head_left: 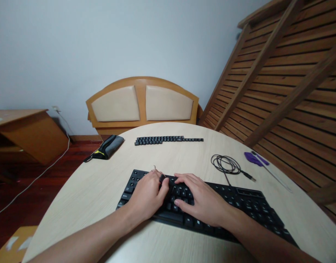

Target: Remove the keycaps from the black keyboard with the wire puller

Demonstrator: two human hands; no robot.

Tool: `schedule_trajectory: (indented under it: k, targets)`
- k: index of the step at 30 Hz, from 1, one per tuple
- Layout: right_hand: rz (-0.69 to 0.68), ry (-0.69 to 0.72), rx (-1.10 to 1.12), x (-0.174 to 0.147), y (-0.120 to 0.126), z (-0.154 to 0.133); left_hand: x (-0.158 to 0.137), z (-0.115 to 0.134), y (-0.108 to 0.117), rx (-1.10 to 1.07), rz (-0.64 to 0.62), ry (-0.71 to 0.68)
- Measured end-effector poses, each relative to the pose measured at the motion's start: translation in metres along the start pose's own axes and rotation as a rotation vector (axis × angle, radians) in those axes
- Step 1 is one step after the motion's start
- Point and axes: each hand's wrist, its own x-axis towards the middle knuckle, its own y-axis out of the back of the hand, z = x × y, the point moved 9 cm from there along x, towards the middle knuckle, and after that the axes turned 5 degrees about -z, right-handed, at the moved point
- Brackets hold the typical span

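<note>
- We have the keyboard (246, 204) flat on the round table (181, 159), beneath both hands.
- We pinch a small black piece (162, 178) between thumb and forefinger of our left hand (146, 191), at the keyboard.
- We rest our right hand (204, 197) on the keys, thumb and fingers apart.
- We see rows of keycaps (168, 139) beyond the keyboard; a coiled cable (226, 163) lies right of them, nearer us.

From here I see the left hand (148, 192) pinching a black piece (162, 178) over the keyboard (240, 199), the right hand (199, 199) on its keys (188, 195). Rows of keycaps (168, 139) lie near the far edge of the tabletop (184, 159).
</note>
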Motion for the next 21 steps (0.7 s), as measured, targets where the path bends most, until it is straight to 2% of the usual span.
schedule_trajectory:
  k: [10, 16, 21]
  targets:
    - [0.009, 0.055, 0.013, 0.0, 0.002, -0.004, 0.005, -0.011, -0.008, -0.02, -0.004, 0.054]
    - [0.006, 0.06, -0.024, -0.001, 0.002, -0.005, 0.007, -0.012, -0.007, -0.046, 0.016, 0.037]
    - [0.033, 0.086, -0.069, -0.002, 0.004, -0.01, 0.005, -0.009, -0.005, -0.154, 0.042, -0.003]
